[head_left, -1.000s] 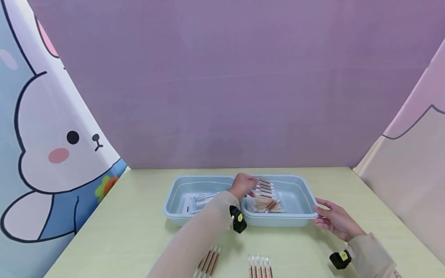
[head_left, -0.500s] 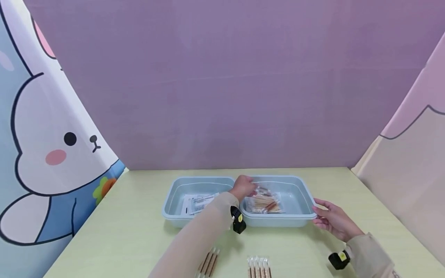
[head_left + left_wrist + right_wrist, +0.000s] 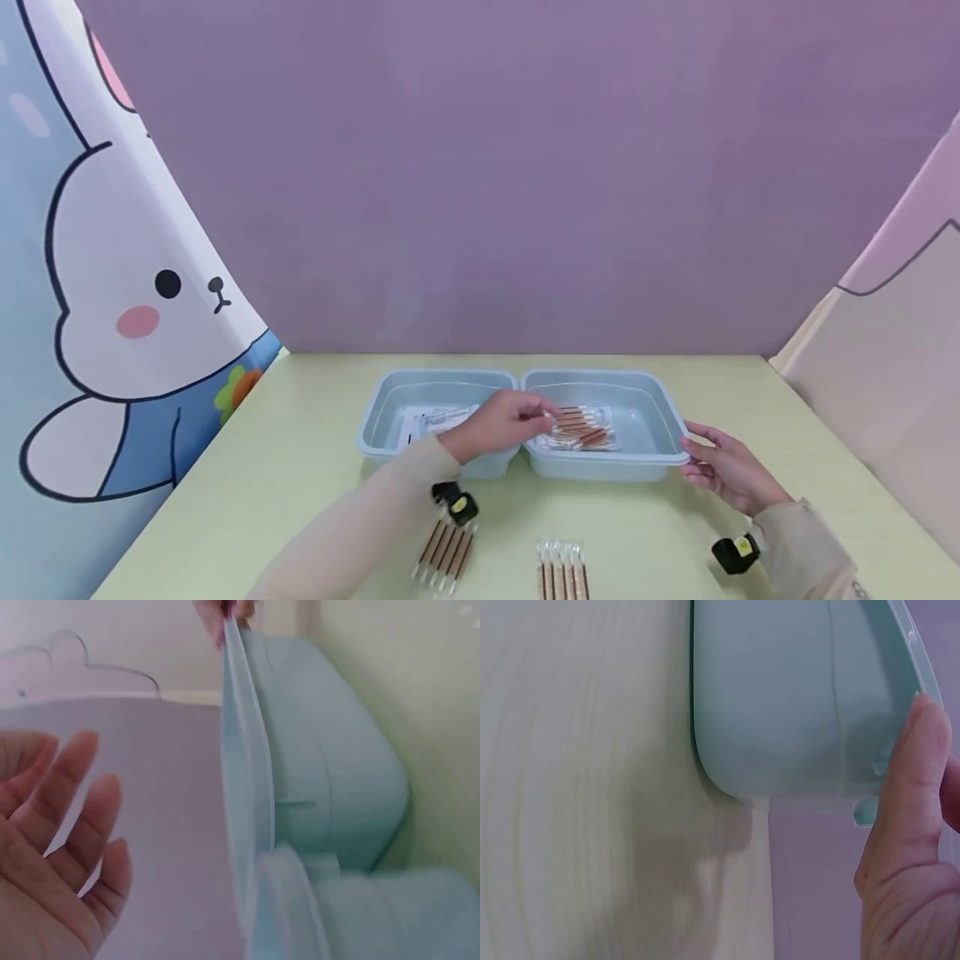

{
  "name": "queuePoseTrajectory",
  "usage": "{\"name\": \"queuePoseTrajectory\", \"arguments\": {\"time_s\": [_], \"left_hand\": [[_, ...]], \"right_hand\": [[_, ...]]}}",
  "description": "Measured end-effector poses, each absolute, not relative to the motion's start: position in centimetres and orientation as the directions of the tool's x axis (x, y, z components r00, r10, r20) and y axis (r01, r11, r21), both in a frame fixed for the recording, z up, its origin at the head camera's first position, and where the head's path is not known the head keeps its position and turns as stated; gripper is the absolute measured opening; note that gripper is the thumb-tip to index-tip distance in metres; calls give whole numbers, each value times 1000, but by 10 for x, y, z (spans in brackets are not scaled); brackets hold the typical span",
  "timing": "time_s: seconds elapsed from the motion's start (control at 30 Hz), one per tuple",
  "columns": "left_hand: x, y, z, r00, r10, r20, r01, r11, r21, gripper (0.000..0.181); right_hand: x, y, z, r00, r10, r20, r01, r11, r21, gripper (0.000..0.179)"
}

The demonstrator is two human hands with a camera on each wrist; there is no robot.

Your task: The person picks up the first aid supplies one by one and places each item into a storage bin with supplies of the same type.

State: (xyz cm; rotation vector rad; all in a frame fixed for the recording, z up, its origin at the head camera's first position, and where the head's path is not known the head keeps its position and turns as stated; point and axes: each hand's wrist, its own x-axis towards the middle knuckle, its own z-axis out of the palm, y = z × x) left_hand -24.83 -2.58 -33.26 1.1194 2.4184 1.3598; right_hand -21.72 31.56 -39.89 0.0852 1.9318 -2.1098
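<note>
The heap of swab packs (image 3: 581,432) lies inside the right-hand tray (image 3: 648,417), toward its left and near sides, with the bare floor of that tray to its right. Most of its sticks run roughly left to right; those at the near right end slant. The left hand (image 3: 502,423) is the nearer one: it hangs above the facing rims of the two trays, and the heap lies to the right of its fingertips and lower. Its fingers are apart, slightly bent and hold nothing, as the left wrist view shows.

The right hand (image 3: 731,475) grips the tray's near right corner, thumb and fingers pinching the rim. Between left hand and heap, the rim of the right-hand tray seems the main thing to clear.

The left-hand tray (image 3: 435,379) stands just beside its neighbour, and white printed packets (image 3: 416,421) lie in it, partly hidden by the left hand. Both trays sit toward the far edge of the table (image 3: 322,433). Nearer the person lie two more packs: the left swab pack (image 3: 446,552), slanted, beside the left sleeve (image 3: 360,537), and the middle swab pack (image 3: 562,573), its sticks pointing at the right-hand tray, cut off by the bottom of the head view.
</note>
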Motion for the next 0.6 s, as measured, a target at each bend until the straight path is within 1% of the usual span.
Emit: {"name": "queuePoseTrajectory", "arguments": {"time_s": [0.03, 0.1, 0.17, 0.27, 0.43, 0.5, 0.6], "left_hand": [[-242, -35, -331, -681, 697, 226, 566, 306, 766, 16], [-230, -53, -333, -647, 729, 223, 606, 315, 730, 14], [-218, -70, -337, -649, 735, 197, 615, 353, 705, 12], [-205, -91, -350, -691, 707, 149, 588, 431, 685, 10], [-187, -118, -365, -752, 648, 123, 560, 528, 639, 14], [-181, -125, -366, -774, 622, 120, 552, 570, 609, 14], [-174, -133, -365, -810, 577, 104, 523, 630, 574, 14]], "right_hand": [[-218, 316, -398, -960, -167, -223, 236, -62, -970, 65], [-220, 316, -395, -962, -161, -222, 233, -54, -971, 62], [-221, 316, -393, -963, -153, -222, 232, -47, -972, 58], [-221, 316, -393, -961, -145, -237, 245, -39, -969, 54], [-223, 317, -394, -955, -161, -250, 256, -17, -967, 58], [-224, 317, -394, -954, -166, -250, 257, -26, -966, 51], [-225, 320, -393, -954, -178, -243, 257, -64, -964, 31]]}}
